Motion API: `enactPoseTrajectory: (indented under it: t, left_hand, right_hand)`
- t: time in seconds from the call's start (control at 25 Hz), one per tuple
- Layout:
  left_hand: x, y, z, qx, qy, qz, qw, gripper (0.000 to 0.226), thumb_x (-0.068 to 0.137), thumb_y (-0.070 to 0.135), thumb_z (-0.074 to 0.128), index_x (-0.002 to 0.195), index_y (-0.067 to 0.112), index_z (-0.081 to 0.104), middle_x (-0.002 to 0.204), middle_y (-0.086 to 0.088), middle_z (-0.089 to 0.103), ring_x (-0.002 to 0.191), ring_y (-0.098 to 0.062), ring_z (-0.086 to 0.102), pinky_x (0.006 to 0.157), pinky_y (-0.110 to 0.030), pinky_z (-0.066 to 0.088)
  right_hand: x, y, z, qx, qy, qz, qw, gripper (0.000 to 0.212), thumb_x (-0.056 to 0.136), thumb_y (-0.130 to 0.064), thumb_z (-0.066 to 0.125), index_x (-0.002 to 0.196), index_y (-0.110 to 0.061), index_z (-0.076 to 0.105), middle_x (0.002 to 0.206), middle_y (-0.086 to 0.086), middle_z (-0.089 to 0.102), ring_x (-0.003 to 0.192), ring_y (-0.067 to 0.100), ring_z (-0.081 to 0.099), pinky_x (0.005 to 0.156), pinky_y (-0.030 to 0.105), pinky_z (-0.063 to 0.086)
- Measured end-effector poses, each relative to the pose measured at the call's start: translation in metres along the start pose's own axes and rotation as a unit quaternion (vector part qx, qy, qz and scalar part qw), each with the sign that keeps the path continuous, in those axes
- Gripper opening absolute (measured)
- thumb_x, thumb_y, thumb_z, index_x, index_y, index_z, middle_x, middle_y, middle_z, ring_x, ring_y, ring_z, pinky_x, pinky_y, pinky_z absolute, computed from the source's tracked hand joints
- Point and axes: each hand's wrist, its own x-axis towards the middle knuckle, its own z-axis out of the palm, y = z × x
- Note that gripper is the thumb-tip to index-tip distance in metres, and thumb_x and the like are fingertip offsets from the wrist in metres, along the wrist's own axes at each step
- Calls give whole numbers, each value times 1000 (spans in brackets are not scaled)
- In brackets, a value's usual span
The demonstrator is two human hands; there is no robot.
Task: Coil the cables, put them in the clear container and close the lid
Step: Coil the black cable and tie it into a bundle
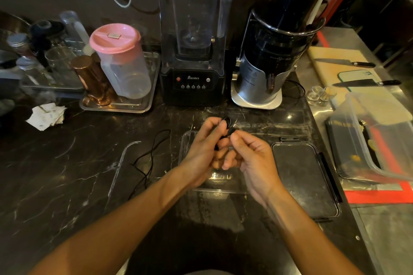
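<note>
My left hand (206, 145) grips a small coil of black cable (227, 121) above the clear container (190, 138) on the dark marble counter. My right hand (252, 154) pinches the cable's end beside it, at the left hand's fingertips. A second black cable (149, 158) lies loose on the counter to the left, trailing toward my left forearm. Flat on the counter at the right lies the clear lid (304, 176), with a latch at its far edge. Another clear curved piece (121, 163) lies at the left.
A blender (193, 51) and a juicer (272, 51) stand behind the container. A metal tray (134, 108) with a pink-lidded jug (120, 60) and a copper cup sits back left. Knives (366, 82) on a cutting board and a large plastic tub (380, 140) are at the right.
</note>
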Motion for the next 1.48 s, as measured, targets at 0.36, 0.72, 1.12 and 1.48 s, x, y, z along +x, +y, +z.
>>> enactPoseTrajectory:
  t: [0.36, 0.72, 1.12, 1.48]
  left_hand:
    - [-5, -5, 6, 81, 36, 28, 996, 13, 110, 20, 39, 105, 18, 52, 66, 6, 52, 56, -7, 47, 53, -24, 39]
    - [-6, -3, -6, 231, -13, 90, 969, 16, 111, 24, 35, 122, 14, 41, 75, 4, 59, 65, -6, 58, 64, -21, 51]
    - [-2, -9, -24, 390, -45, 157, 906, 6, 108, 33, 39, 113, 30, 36, 83, 11, 66, 71, -16, 68, 63, -47, 58]
    - [-2, -9, -21, 440, -25, 171, 881, 18, 107, 33, 41, 121, 28, 30, 80, 6, 64, 67, -15, 68, 59, -46, 57]
  right_hand:
    - [1, -2, 10, 22, 52, 32, 998, 24, 103, -18, 58, 96, 5, 65, 64, 11, 61, 48, 19, 60, 53, 33, 59]
    - [3, -13, 16, 62, 51, 103, 991, 27, 103, -18, 59, 80, -4, 66, 58, 5, 54, 44, 13, 52, 53, 34, 58]
    - [1, -8, 18, 43, 98, 136, 985, 23, 103, -19, 59, 93, 0, 66, 59, 1, 55, 44, 12, 44, 54, 33, 59]
    - [5, -7, 22, -8, 122, 84, 989, 33, 105, -18, 56, 75, -7, 62, 70, 16, 56, 41, 10, 44, 54, 35, 61]
